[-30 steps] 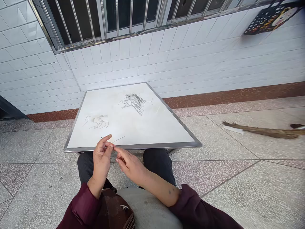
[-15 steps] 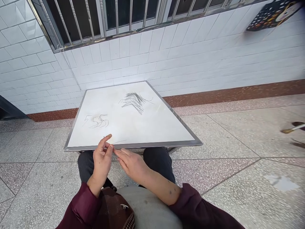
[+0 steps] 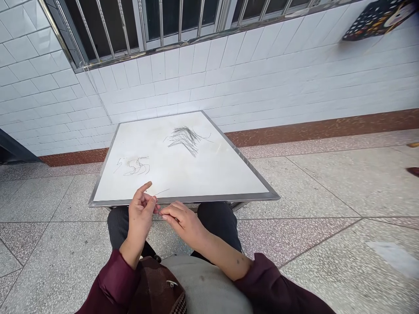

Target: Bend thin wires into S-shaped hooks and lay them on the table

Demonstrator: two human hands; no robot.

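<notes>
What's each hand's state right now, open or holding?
Left hand: pinched closed, holding a thin dark strand.
Right hand: closed; can't tell if it grips the strand.

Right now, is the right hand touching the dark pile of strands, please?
Apart: the head view shows white tabletop between right hand and dark pile.

A white table (image 3: 222, 174) carries thin dark strands (image 3: 187, 136)

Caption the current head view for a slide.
Left hand pinches a thin dark strand, right hand close beside it, at a white table bearing two clusters of similar strands.
</notes>
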